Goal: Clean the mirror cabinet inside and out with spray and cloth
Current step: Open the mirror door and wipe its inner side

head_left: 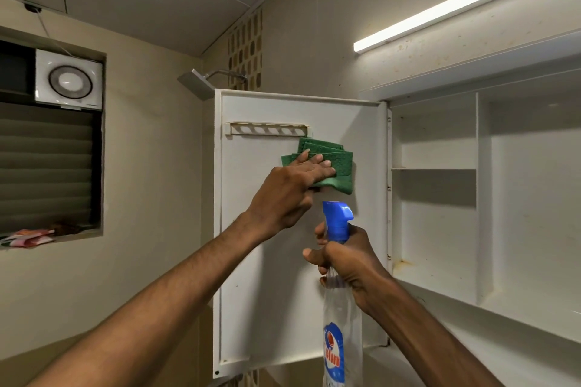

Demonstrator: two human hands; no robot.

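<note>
Green folded cloth [327, 163] pressed flat by the left hand [289, 195], fingers [317, 163] straight, against the open cabinet door's [270, 276] inner face — wiping step. Right hand [349, 258], fingers curled, grips the spray bottle [341, 308] — next, probably the shelves [434, 169].

We see two bare forearms, no sleeves reaching the wrists, and both hands, the left hand [290, 192] and right hand [349, 258], ungloved (fine hair shows along the forearms).
</note>
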